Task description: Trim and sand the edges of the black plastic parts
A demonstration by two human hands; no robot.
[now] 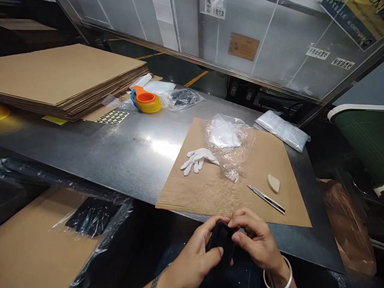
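A small black, smooth piece with a rounded end (221, 237), possibly hollow, is held low in front of me, just off the table's front edge. My left hand (199, 252) wraps round it, thumb lying across its face. At its upper right edge, the fingertips and thumb of my right hand (255, 238) pinch it. Its exact kind cannot be made out, and its lower part merges with the dark background. Beyond my hands, a slim utility knife (265, 199) and a beige wedge-shaped sponge (273, 183) lie on a cardboard sheet (195, 196).
A white glove (199, 160) and crumpled clear plastic bag (231, 140) lie on the cardboard. Farther left are a tape dispenser (146, 100), a sticker sheet (112, 117) and stacked cardboard (72, 76). A plastic-wrapped packet (282, 130) rests at the back right of the metal table (120, 160).
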